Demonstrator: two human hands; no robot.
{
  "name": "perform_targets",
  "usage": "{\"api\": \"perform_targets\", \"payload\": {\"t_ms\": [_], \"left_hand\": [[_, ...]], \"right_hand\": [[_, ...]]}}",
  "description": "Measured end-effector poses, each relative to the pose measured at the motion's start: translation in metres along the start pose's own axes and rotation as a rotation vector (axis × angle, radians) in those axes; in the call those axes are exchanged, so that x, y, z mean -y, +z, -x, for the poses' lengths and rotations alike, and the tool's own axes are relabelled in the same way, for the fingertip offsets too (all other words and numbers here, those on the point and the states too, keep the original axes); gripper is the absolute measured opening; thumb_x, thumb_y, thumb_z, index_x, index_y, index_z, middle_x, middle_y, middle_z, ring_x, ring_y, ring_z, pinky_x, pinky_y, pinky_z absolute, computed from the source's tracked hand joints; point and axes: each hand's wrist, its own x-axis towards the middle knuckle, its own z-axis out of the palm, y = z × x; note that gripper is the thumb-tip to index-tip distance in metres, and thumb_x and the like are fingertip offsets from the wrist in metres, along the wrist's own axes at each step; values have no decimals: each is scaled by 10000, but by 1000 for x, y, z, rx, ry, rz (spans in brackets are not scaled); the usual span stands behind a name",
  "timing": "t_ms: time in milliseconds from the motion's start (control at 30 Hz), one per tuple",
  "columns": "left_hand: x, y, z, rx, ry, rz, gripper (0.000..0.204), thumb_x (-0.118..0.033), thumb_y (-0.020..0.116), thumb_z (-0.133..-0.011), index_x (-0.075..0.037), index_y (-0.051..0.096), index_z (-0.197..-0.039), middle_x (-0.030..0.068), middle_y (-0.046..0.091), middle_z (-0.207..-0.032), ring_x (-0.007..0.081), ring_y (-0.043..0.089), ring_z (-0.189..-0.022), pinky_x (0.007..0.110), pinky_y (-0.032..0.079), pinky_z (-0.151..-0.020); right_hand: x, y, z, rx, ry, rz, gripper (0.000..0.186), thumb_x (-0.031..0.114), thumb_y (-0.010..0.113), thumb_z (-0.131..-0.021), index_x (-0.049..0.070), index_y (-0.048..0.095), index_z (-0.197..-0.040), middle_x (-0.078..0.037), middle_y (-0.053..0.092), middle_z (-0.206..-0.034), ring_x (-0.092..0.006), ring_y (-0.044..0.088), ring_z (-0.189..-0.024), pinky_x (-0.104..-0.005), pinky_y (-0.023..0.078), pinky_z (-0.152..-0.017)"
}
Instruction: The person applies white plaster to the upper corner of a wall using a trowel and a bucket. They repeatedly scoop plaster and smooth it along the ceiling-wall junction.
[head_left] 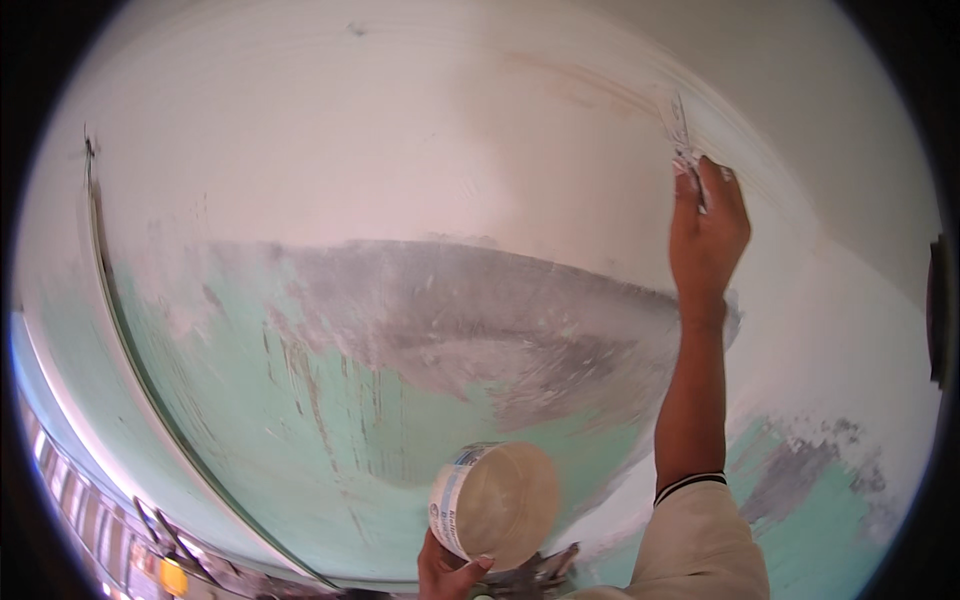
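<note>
My right hand is raised high at the right, its fingers closed round a putty knife smeared with white filler. The knife's blade is up against the pale upper wall, close to the corner where another wall meets it. White smears also mark my fingers. Low in the middle, my left hand grips a round plastic tub by its side, thumb near the rim. The tub is tilted with its mouth toward me; pale residue coats its inside, and how much it holds I cannot tell.
Below the white part, the wall has a rough grey patch and old green paint with dark drips. A thin conduit runs down the left side. Cluttered items, one of them yellow, lie at the lower left. A dark object is at the right edge.
</note>
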Motion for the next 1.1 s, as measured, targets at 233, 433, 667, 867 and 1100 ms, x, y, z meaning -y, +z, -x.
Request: {"api": "perform_targets", "payload": {"t_ms": [233, 433, 667, 867, 1100], "left_hand": [[35, 2, -20, 68, 29, 179, 967, -141, 895, -764, 65, 309, -1505, 171, 532, -1429, 255, 532, -1329, 421, 414, -1144], [55, 5, -28, 117, -9, 200, 970, -158, 915, -761, 69, 318, -1492, 175, 532, -1426, 253, 531, -1325, 426, 415, -1147], [60, 10, -42, 122, -18, 217, 997, -191, 928, -756, 73, 310, -1493, 175, 531, -1428, 255, 536, -1321, 428, 418, -1145], [60, 18, -51, 153, -62, 218, 1020, -237, 941, -746, 72, 314, -1489, 172, 526, -1439, 256, 534, -1327, 422, 417, -1145], [69, 17, -45, 111, -55, -9, 1016, -372, 869, -798, 56, 323, -1541, 214, 544, -1463, 296, 547, -1320, 426, 444, -1100]], "right_hand": [[50, 16, -79, 274, -737, 215, 261, 98, 778, -886, 113, 753, -1145, -82, 620, -974, -258, 595, -879, -387, 494, -763], [65, 24, -83, 360, -793, 366, 248, 117, 774, -869, 168, 770, -1111, -73, 624, -957, -252, 592, -903, -393, 475, -791], [18, -23, -65, 504, -574, 517, 213, 106, 762, -888, 162, 770, -1093, -59, 600, -910, -241, 575, -884, -377, 446, -772], [-37, -58, -49, 554, -515, 626, 237, 88, 750, -896, 149, 758, -1124, -66, 588, -901, -242, 570, -878, -383, 445, -776], [-42, -86, -34, 576, -70, 324, 356, 29, 724, -894, 60, 685, -1247, -173, 666, -1122, -354, 648, -1077, -457, 517, -910]]}}
